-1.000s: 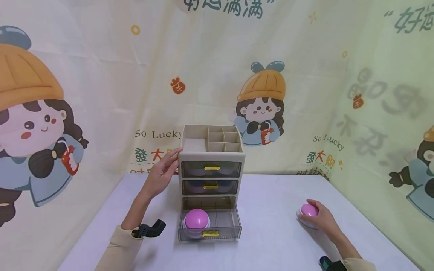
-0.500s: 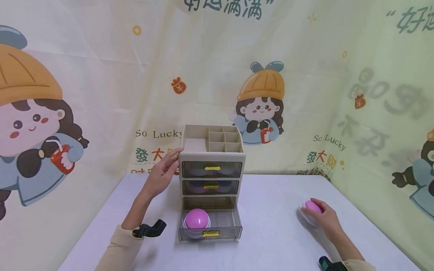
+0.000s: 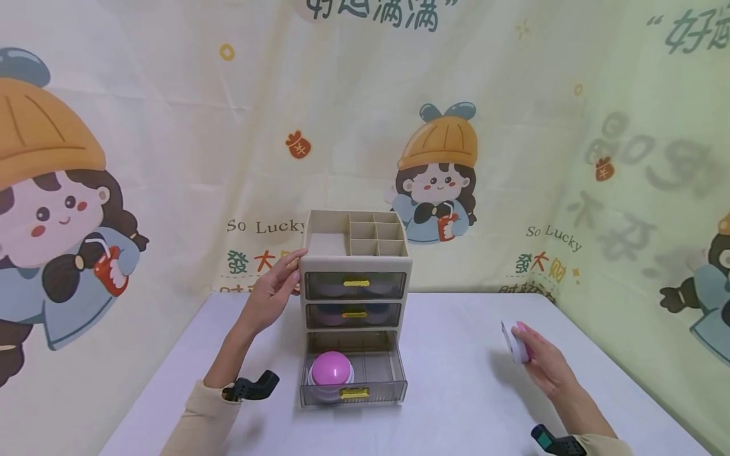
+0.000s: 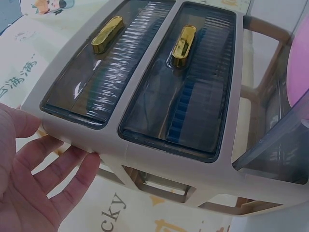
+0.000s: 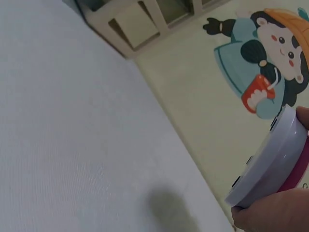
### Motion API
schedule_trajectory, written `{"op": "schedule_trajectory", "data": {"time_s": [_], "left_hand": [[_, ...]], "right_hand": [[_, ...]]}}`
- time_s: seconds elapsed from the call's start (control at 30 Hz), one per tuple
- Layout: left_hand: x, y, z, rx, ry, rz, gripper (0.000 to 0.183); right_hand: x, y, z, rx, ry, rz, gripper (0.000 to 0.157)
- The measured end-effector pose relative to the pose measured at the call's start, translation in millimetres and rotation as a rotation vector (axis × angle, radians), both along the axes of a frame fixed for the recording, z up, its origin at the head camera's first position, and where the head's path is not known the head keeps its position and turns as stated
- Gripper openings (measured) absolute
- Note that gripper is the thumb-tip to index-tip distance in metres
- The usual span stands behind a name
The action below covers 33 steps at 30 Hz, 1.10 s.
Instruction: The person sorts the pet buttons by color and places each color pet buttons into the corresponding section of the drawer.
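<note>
On the table stands a beige desktop drawer unit (image 3: 358, 263) with three smoky clear drawers. Its bottom drawer (image 3: 376, 400) is pulled out; the upper two are closed. Inside the bottom drawer, at the left, sits a round push button (image 3: 331, 368) with a pink dome and white base. My left hand (image 3: 270, 294) rests its fingers against the unit's upper left side, fingers fairly straight in the left wrist view. Off to the right, my right hand (image 3: 546, 366) grips a similar pink-and-white push button (image 5: 268, 166) above the table, tilted on edge, its white underside facing left.
The drawers have gold handles (image 4: 183, 46). An open-topped organiser (image 3: 327, 244) with small compartments forms the top of the unit. White cloth covers the table (image 3: 456, 354), and a printed cartoon curtain (image 3: 353, 82) hangs behind and at the sides.
My right hand has lifted its push button off the table and tipped it from flat to on edge. My left hand, the unit and the drawer have stayed put.
</note>
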<state>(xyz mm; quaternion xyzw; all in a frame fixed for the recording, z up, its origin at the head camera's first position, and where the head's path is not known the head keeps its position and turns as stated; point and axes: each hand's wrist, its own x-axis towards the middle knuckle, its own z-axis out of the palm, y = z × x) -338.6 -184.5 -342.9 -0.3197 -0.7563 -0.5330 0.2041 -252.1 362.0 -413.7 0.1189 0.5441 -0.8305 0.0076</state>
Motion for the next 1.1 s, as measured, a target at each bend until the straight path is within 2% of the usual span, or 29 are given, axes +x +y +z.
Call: {"op": "schedule_trajectory", "data": {"time_s": [0.17, 0.23, 0.3, 0.4, 0.5, 0.57, 0.63, 0.73, 0.87, 1.1], "left_hand": [[-0.2, -1, -1.3, 0.007, -0.002, -0.001, 0.048], [-0.1, -1, -1.6, 0.008, -0.006, 0.001, 0.049], [0.0, -1, -1.9, 0.007, -0.006, 0.004, 0.049], [4.2, 1, 1.7, 0.006, -0.017, 0.008, 0.049], [16.0, 4, 11.4, -0.001, -0.026, 0.011, 0.047], [17.1, 5, 13.1, -0.007, -0.033, 0.015, 0.047], [13.2, 4, 10.0, -0.007, -0.03, 0.014, 0.047], [1.5, 1, 0.8, -0.004, -0.027, 0.015, 0.049], [0.1, 0, -0.2, -0.003, -0.008, 0.014, 0.05], [-1.5, 0, 0.0, -0.002, 0.013, 0.002, 0.049]], "right_hand": [[5.4, -16, 12.0, -0.167, 0.039, 0.034, 0.026], [6.3, -24, 16.6, -0.157, 0.041, 0.032, 0.023], [6.5, -32, 20.4, -0.062, 0.052, 0.032, 0.02], [6.5, -44, 24.4, 0.15, 0.067, 0.02, 0.02], [4.3, -53, 24.2, 0.371, 0.092, 0.011, 0.049], [3.7, -59, 24.3, 0.49, 0.109, 0.007, 0.067], [3.6, -65, 24.6, 0.575, 0.13, -0.001, 0.075], [6.6, -76, 28.5, 0.651, 0.169, -0.005, 0.075], [10.7, -90, 33.9, 0.682, 0.226, 0.011, 0.073], [17.2, -118, 42.9, 0.659, 0.314, 0.05, 0.068]]}}
